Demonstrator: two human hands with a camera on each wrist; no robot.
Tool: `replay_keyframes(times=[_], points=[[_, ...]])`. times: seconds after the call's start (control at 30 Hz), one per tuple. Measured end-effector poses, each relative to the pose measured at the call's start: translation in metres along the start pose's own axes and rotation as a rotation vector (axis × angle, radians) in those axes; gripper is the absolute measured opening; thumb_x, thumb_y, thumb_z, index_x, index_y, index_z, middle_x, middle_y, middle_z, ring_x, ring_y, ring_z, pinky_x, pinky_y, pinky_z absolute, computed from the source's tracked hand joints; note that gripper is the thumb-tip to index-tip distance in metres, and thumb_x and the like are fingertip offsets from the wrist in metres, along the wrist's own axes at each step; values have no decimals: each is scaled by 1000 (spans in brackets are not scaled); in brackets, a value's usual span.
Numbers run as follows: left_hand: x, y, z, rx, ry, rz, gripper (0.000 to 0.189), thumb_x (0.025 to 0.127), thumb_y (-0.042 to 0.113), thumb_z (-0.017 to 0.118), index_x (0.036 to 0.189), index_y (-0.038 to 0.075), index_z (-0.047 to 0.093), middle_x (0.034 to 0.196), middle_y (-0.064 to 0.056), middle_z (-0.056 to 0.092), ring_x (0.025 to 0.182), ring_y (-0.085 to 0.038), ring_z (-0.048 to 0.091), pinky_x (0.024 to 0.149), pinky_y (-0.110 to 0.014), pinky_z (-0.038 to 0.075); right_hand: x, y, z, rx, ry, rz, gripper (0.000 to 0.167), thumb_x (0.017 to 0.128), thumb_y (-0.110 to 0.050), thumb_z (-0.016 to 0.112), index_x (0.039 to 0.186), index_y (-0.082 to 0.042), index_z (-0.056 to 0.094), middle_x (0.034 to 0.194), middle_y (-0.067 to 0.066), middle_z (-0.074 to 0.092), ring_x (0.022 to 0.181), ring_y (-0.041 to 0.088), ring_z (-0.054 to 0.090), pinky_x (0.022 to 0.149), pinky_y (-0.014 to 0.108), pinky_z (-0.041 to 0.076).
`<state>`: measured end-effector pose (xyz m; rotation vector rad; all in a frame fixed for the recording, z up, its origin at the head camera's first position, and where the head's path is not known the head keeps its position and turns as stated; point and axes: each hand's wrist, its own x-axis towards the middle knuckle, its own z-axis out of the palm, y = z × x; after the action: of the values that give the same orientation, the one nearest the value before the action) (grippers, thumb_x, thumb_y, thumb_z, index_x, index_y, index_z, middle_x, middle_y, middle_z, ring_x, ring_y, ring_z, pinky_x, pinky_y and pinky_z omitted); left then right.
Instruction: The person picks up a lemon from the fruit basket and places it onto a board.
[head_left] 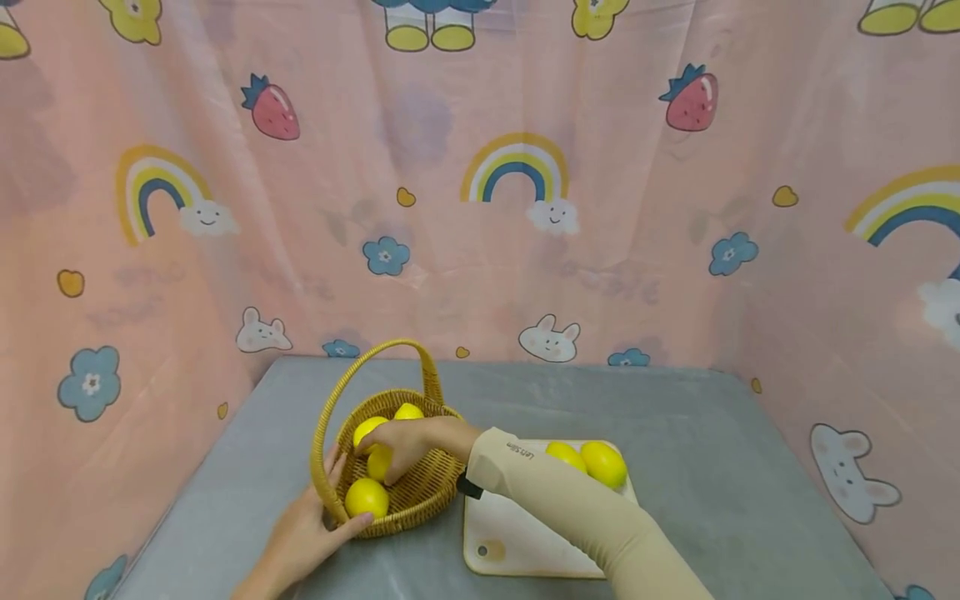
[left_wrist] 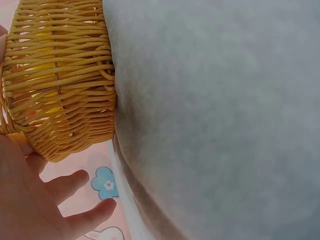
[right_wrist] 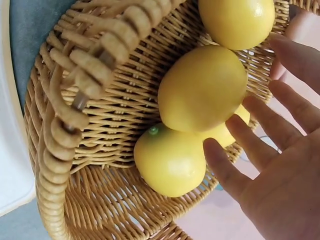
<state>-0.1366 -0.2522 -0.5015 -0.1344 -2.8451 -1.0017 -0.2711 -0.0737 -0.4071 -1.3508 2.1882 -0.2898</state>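
A woven wicker basket (head_left: 423, 492) with a tall arched handle holds several yellow lemons (head_left: 367, 498). My left hand (head_left: 307, 529) grips its near left side, thumb over the rim and fingers along the outer wall. Two fingers of that hand stand off the weave in the left wrist view. My right hand (head_left: 408, 446) reaches into the basket from the right, over the lemons. In the right wrist view its fingers are straight and spread, fingertips beside a lemon (right_wrist: 202, 87); touching or just apart, I cannot tell. Another lemon (right_wrist: 170, 160) shows a green tip.
Right of the basket a white cutting board (head_left: 525, 542) lies on the grey cloth-covered table (head_left: 712, 467). Two lemons (head_left: 603, 464) rest on the board's far right part, one partly behind my right sleeve. A pink patterned curtain (head_left: 480, 275) hangs around the table.
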Motion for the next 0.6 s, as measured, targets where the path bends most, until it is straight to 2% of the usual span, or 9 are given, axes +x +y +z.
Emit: replay_keyframes(times=[0.17,0.4,0.6], points=[[0,1,1,-6,-11,-24,101,85,63,69,157,6,28,166,-10,15,140,-45,34,101,-71,35,3,3,3,-18,-26,8,52,90,-8,72,140,-11,57,140,-1,57,126,7,50,102,22,41],[0,3,1,-3,-25,-42,102,84,64,68,158,7,26,166,-10,13,141,-46,33,102,-71,34,0,6,4,-26,-140,45,44,87,4,71,129,-10,66,118,-1,67,109,9,61,87,20,50],[0,4,-1,-21,-12,-43,102,84,62,70,158,7,26,166,-9,14,141,-45,34,102,-70,35,-2,8,4,-62,-176,108,41,86,1,75,124,-11,70,117,-3,68,111,9,60,91,22,50]])
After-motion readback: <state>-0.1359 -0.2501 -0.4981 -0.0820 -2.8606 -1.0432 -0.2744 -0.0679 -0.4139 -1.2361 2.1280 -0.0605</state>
